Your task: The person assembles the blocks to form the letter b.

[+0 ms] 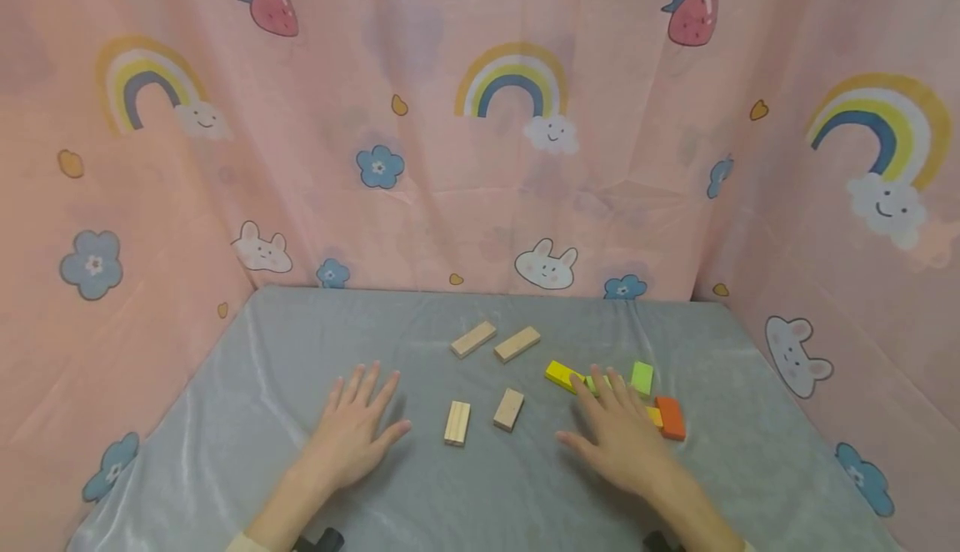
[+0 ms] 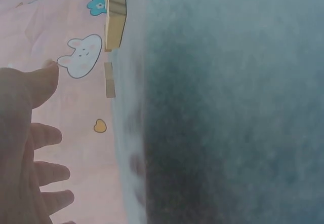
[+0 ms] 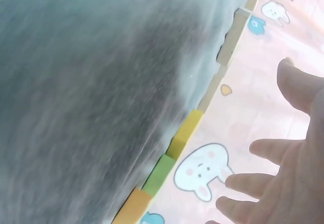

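My left hand [image 1: 348, 431] hovers over the cloth with fingers spread, holding nothing; a plain wooden block [image 1: 457, 424] lies to its right. My right hand [image 1: 618, 435] is also spread and above the cloth, partly covering the coloured blocks. Around it lie a yellow block [image 1: 562, 375], a light green block [image 1: 642, 378], an orange block [image 1: 671, 419] and a partly hidden yellow-orange block [image 1: 655, 417]. Another green block [image 1: 600, 384] shows behind its fingers. Between the hands is a second plain block [image 1: 508, 409]. Farther back lie two longer plain blocks, one left [image 1: 473, 339] and one right [image 1: 517, 343].
A grey-blue cloth [image 1: 360, 318] covers the table. Pink curtains [image 1: 435, 227] printed with rainbows, rabbits and flowers stand at the back and both sides. Dark straps or mounts [image 1: 330, 540] show near the wrists at the front edge.
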The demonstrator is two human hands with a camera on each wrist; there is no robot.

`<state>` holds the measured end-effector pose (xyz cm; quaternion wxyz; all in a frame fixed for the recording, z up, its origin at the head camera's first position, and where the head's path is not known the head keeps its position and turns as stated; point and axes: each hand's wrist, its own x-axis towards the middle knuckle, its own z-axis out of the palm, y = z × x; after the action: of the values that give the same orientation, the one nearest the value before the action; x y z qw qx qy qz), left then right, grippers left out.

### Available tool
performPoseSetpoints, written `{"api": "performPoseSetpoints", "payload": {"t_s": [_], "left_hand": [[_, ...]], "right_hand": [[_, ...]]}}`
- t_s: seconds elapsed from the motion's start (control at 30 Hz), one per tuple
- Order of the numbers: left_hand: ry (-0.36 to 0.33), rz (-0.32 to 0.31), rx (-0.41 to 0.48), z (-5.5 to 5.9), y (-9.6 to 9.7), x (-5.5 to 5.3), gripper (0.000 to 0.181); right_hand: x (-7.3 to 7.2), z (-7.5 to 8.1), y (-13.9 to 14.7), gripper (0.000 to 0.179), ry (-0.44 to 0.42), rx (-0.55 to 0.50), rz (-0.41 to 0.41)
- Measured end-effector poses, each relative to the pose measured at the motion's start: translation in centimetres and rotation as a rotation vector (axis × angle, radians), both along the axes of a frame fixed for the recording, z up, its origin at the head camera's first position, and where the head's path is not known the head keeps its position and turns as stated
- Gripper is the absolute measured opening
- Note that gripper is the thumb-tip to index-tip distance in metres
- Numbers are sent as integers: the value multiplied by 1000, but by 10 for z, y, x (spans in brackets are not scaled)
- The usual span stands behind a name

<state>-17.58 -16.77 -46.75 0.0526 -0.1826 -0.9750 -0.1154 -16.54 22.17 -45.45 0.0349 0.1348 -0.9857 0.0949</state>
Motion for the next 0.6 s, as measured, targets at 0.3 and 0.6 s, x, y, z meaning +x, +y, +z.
{"api": "performPoseSetpoints", "payload": {"t_s": [0.3, 0.6], "left_hand": [[19, -29, 73, -3, 10, -2, 69], [-29, -62, 213, -3, 20, -3, 65]], "right_hand": [[-6, 4, -14, 80, -30, -37, 38], [-13, 4, -30, 79, -59, -132, 73]]}}
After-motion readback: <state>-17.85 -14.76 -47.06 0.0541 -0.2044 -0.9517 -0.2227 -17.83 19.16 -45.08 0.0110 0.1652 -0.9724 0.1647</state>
